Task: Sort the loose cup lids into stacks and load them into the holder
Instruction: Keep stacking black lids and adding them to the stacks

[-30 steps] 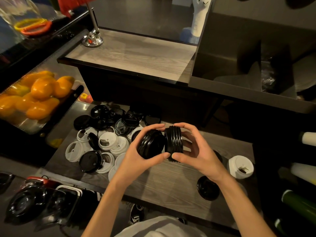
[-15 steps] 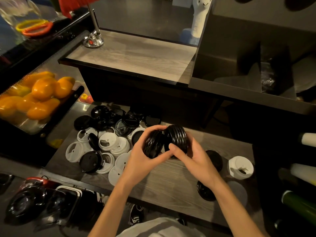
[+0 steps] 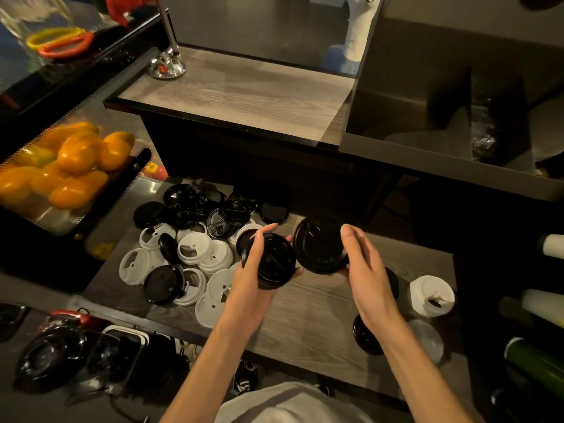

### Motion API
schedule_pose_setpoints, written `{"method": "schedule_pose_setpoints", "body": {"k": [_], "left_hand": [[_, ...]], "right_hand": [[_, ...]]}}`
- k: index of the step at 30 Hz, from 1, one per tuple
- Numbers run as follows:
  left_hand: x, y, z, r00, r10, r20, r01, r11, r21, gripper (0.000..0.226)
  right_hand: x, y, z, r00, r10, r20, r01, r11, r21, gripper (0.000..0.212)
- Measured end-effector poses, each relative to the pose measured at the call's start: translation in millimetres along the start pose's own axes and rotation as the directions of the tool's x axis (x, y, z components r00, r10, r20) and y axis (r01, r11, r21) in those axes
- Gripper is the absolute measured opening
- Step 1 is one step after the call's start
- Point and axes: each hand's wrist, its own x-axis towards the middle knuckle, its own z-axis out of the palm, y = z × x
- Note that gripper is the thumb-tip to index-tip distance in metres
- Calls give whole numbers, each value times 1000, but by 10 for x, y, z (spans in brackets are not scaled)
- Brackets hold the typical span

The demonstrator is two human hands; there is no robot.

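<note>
My left hand (image 3: 253, 279) fingers clasp one black lid stack (image 3: 273, 261); my right hand (image 3: 364, 270) fingers grip another stack (image 3: 317, 245), just apart above the surface (image 3: 311, 315).

1. This looks like the service counter of a café or drinks stall, seen from the staff side.
2. At centre left of the frame a heap of loose black lids (image 3: 210, 209) and white lids (image 3: 195, 251) for takeaway cups lies on a wood-grain work shelf (image 3: 308, 315).
3. At the left edge, oranges (image 3: 67, 169) are piled in a clear container.
4. Across the upper middle runs a raised customer counter (image 3: 244, 96) with a chrome post base (image 3: 167, 67).
5. At the right edge stand several bottles (image 3: 537, 364).
</note>
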Motion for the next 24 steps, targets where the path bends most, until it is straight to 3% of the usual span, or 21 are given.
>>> {"method": "schedule_pose_setpoints", "body": {"k": [5,8,16,20,24], "left_hand": [[9,-48,59,999,-49,23,51,991,-121,55],[25,-109,79,998,-60,23,62,993,-99,52],[13,-139,131,991,-88,103,92,995,-40,51],[-11,-129,161,987,-96,131,98,995,-8,47],[4,-131,160,993,-61,103,52,995,90,41]], "right_hand": [[-18,11,30,1000,20,20,-20,999,41,46],[-50,22,84,998,19,57,-21,999,26,38],[-58,180,143,978,-183,-104,135,923,-359,23],[-47,285,71,980,-196,-31,150,836,-527,24],[-70,191,17,979,-119,166,189,834,-519,46]]}}
